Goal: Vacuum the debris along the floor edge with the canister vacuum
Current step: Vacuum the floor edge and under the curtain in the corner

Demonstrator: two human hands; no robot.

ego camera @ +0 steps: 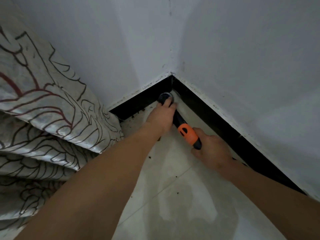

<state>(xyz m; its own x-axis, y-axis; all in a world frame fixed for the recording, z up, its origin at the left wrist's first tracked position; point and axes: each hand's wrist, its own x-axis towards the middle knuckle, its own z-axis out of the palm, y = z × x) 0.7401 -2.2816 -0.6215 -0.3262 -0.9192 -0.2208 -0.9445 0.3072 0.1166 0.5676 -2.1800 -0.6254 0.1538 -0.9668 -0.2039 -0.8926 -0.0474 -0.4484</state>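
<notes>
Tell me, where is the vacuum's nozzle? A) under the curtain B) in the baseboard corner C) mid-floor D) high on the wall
B: the nozzle sits where the black baseboards meet, the left hand gripping it and the right hand gripping the handle.

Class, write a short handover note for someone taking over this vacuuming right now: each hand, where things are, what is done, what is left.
Left hand grips the nozzle, which is pushed into the corner.
Right hand grips the orange handle.
Done: the nozzle has reached the corner; how much is already cleaned cannot be told.
Left: debris lies along the black baseboard toward the curtain, and there are specks on the tiles.
</notes>
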